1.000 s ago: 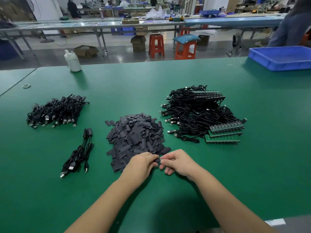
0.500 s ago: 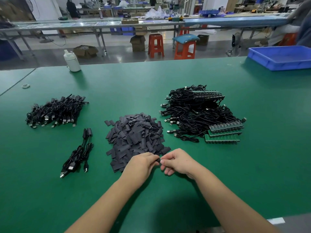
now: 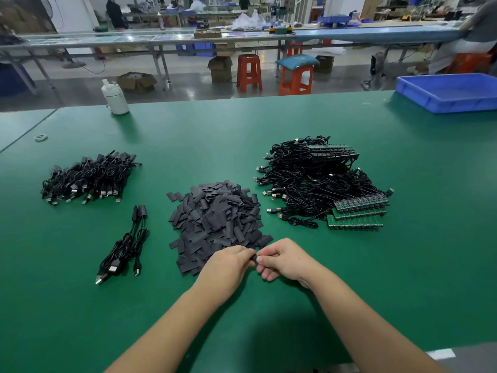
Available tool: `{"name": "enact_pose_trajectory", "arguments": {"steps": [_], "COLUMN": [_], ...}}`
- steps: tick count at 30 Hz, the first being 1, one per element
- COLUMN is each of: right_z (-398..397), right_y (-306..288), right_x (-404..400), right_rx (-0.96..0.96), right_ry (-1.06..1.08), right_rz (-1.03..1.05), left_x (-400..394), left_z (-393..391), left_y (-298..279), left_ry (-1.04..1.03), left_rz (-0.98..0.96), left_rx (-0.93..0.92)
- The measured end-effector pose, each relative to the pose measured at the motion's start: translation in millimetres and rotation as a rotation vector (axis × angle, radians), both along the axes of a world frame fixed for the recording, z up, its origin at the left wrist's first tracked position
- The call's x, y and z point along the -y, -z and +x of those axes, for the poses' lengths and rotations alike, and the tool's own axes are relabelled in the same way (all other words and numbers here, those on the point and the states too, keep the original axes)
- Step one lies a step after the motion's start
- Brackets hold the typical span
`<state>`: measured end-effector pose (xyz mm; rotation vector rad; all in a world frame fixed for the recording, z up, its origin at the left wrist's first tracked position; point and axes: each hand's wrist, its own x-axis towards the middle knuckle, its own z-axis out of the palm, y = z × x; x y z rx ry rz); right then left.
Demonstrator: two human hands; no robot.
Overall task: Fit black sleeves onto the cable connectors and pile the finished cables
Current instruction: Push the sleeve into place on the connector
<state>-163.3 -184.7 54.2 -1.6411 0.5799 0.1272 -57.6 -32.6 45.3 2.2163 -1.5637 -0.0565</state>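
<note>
Head view: both hands meet at 6 o'clock on the green surface [image 3: 269, 130], fingertips touching. The left hand [image 3: 228, 267] and right hand [image 3: 285, 261] each curl their fingers and pinch one small black piece [image 3: 252, 258] between them; whether it is a sleeve or a connector cannot be told. Just beyond, at centre, lies the heap of black sleeves [image 3: 215, 216]. A tangle of unfinished cables [image 3: 309, 181] with green boards sits at 2 o'clock, a large cable pile [image 3: 88, 179] at 10 o'clock, and a few loose cables [image 3: 123, 246] at 8 o'clock.
</note>
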Motion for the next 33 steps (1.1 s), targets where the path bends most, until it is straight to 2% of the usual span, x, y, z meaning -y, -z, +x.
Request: {"name": "enact_pose_trajectory", "arguments": {"steps": [4, 8, 13, 16, 19, 22, 27, 33], "right_z": [0, 1, 1, 2, 2, 1, -1, -1], "right_y": [-1, -6, -7, -6, -7, -7, -10, -10], "right_x": [0, -1, 1, 1, 1, 1, 2, 1], "right_rx": [0.005, -0.019, -0.036, -0.055, -0.052, -0.058, -0.053, -0.051], "right_ry": [-0.037, -0.182, -0.216, -0.188, -0.174, -0.164, -0.169, -0.153], "right_rz": [-0.059, -0.290, -0.437, -0.409, -0.370, -0.297, -0.243, -0.245], "left_x": [-3, -1, -1, -2, -3, -4, -6, -1], "left_z": [0, 3, 2, 5, 7, 6, 2, 5], "left_y": [4, 3, -2, -4, -8, -9, -11, -11], "left_ry": [-0.011, -0.059, -0.137, -0.072, -0.015, 0.022, 0.065, 0.090], "left_rz": [-0.005, 0.066, -0.043, -0.051, 0.025, -0.010, -0.111, -0.092], "left_rx": [-0.019, -0.062, -0.308, -0.207, -0.032, 0.081, 0.079, 0.076]}}
